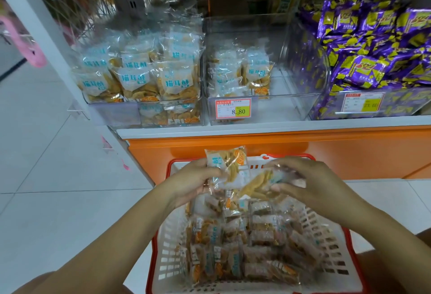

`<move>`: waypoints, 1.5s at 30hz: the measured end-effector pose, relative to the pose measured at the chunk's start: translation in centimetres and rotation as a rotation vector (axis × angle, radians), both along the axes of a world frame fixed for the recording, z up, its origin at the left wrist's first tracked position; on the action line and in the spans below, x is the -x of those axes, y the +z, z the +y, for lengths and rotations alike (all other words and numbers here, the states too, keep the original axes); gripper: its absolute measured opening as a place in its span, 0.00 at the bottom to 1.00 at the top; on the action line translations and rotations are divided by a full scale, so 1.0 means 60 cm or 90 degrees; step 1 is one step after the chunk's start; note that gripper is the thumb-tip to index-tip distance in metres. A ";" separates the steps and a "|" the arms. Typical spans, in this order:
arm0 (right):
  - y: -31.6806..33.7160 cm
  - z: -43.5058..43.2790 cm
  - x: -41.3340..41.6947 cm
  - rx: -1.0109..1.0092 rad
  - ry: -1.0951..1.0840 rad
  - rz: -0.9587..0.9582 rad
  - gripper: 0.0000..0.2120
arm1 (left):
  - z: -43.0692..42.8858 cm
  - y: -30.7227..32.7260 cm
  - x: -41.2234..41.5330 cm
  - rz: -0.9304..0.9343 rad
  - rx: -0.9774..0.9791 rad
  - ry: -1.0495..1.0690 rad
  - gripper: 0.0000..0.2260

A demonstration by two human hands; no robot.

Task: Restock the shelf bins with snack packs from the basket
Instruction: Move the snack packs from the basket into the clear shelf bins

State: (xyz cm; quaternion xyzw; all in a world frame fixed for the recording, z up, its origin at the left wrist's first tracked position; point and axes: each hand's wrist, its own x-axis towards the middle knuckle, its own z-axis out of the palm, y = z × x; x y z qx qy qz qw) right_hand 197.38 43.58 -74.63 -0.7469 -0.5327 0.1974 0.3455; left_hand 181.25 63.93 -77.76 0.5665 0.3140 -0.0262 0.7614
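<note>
Grip closed both sides: left hand (193,177) pinches one snack pack (229,162), right hand (307,177) second pack (258,185), over basket (169,251)

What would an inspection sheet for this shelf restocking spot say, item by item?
Surface: white shelf carries three clear bins side by side.
Job's things: left bin packed full of snack packs; middle bin holds a few at its left, rest bare; basket below, heaped with the same.
Clutter: nothing seen.
Grips: left hand holds an upright pack over the basket; right hand holds a tilted pack.
Cables: nothing seen.
Surroundings: right bin of purple packs, price tags, orange base, tiled floor, pink object at left.
</note>
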 end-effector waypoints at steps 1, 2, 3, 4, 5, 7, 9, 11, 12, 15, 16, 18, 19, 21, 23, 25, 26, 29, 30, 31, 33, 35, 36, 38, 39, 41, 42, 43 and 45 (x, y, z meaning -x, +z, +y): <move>0.007 0.002 -0.003 0.008 -0.037 0.080 0.15 | -0.002 0.004 0.000 0.007 -0.062 -0.025 0.15; 0.013 0.005 -0.006 -0.002 -0.063 0.175 0.14 | -0.004 0.006 -0.001 0.006 -0.113 -0.039 0.16; 0.020 0.007 -0.007 -0.026 -0.078 0.272 0.13 | -0.006 0.010 -0.002 -0.001 -0.143 -0.037 0.16; 0.026 0.008 -0.007 -0.044 -0.089 0.350 0.13 | -0.008 0.013 -0.005 -0.012 -0.160 -0.029 0.15; 0.030 0.009 -0.008 -0.051 -0.098 0.410 0.13 | -0.010 0.015 -0.007 -0.023 -0.172 -0.022 0.14; 0.031 0.011 -0.008 -0.042 -0.120 0.481 0.14 | -0.015 0.020 -0.012 -0.039 -0.189 -0.006 0.08; 0.027 0.013 -0.008 -0.031 -0.142 0.503 0.15 | -0.021 0.021 -0.016 -0.049 -0.175 0.009 0.02; 0.025 0.014 -0.007 -0.030 -0.151 0.509 0.16 | -0.031 0.019 -0.024 -0.051 -0.146 0.023 0.05; 0.024 0.015 -0.006 -0.030 -0.154 0.507 0.16 | -0.038 0.019 -0.028 -0.055 -0.111 0.033 0.05; 0.027 0.017 0.000 -0.039 -0.164 0.500 0.13 | -0.061 0.020 -0.042 -0.051 -0.041 0.050 0.03; 0.027 0.018 0.003 -0.048 -0.175 0.492 0.12 | -0.066 0.023 -0.045 -0.049 -0.039 0.047 0.06; 0.027 0.020 0.006 -0.075 -0.206 0.461 0.11 | -0.071 0.027 -0.052 -0.037 -0.033 0.014 0.25; 0.029 0.021 0.007 -0.091 -0.218 0.444 0.11 | -0.072 0.029 -0.055 -0.034 -0.038 -0.013 0.35; 0.035 0.027 0.007 -0.124 -0.236 0.413 0.10 | -0.078 0.043 -0.060 -0.066 -0.016 -0.033 0.40; 0.049 0.037 0.005 -0.160 -0.249 0.393 0.08 | -0.080 0.057 -0.070 -0.099 -0.010 -0.019 0.32; 0.060 0.046 0.000 -0.212 -0.264 0.381 0.09 | -0.079 0.075 -0.079 -0.124 -0.059 -0.036 0.26; 0.066 0.051 -0.003 -0.232 -0.279 0.349 0.11 | -0.076 0.079 -0.084 -0.129 -0.098 -0.041 0.23; 0.079 0.060 -0.016 -0.209 -0.301 0.228 0.27 | -0.063 0.097 -0.099 -0.166 -0.231 -0.036 0.22; 0.084 0.061 -0.023 -0.163 -0.284 0.225 0.37 | -0.061 0.105 -0.103 -0.184 -0.263 -0.015 0.20; 0.091 0.062 -0.031 -0.103 -0.249 0.235 0.44 | -0.057 0.112 -0.106 -0.200 -0.284 0.012 0.19; 0.109 0.066 -0.042 -0.009 -0.140 0.273 0.38 | -0.048 0.125 -0.112 -0.231 -0.310 0.058 0.25; 0.132 0.078 -0.054 0.005 -0.075 0.307 0.21 | -0.037 0.137 -0.117 -0.241 -0.367 0.080 0.26; 0.144 0.088 -0.061 -0.003 -0.064 0.320 0.18 | -0.030 0.141 -0.120 -0.244 -0.392 0.082 0.22; 0.170 0.109 -0.077 0.007 -0.042 0.324 0.17 | -0.018 0.154 -0.124 -0.268 -0.429 0.088 0.17; 0.181 0.121 -0.084 0.022 -0.027 0.318 0.18 | -0.012 0.159 -0.127 -0.280 -0.445 0.103 0.18; 0.200 0.141 -0.093 0.053 -0.012 0.291 0.21 | -0.002 0.167 -0.133 -0.288 -0.461 0.143 0.23; 0.207 0.150 -0.097 0.060 -0.009 0.287 0.21 | 0.003 0.170 -0.135 -0.286 -0.472 0.157 0.25; 0.213 0.159 -0.103 0.059 -0.007 0.296 0.20 | 0.008 0.170 -0.136 -0.281 -0.502 0.166 0.24; 0.223 0.177 -0.120 0.040 -0.022 0.324 0.16 | 0.021 0.164 -0.135 -0.245 -0.604 0.164 0.24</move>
